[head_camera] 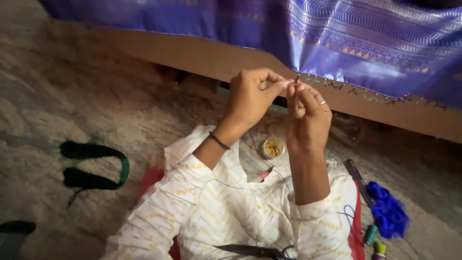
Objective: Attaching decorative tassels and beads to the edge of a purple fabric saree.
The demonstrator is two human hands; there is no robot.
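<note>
Scissors (255, 251) lie closest, dark-bladed, across the lap of a white garment patterned with yellow zigzags (226, 212), which rests on a red cloth (357, 226). Underneath everything is a mottled grey-brown floor (57, 96). To the far side a low wooden edge (202, 55) runs across, and a purple woven fabric with patterned bands (365, 43) hangs over it, its lower border trimmed with small dark and green knotted tassels (365, 94).

A small round open tin (273, 147) sits on the lap below the hands, holding something yellowish; what exactly is too small to tell.

Both hands are raised to the fabric's fringe. The left hand (250, 98), a dark band at its wrist, has thumb and forefinger pinched together at the edge; the right hand (308, 118), wearing a ring, has its fingers closed on the same spot.

Left on the floor lies a dark green thread hank (94, 166); to the right, bright blue thread (387, 212) and small spools (370, 234).
</note>
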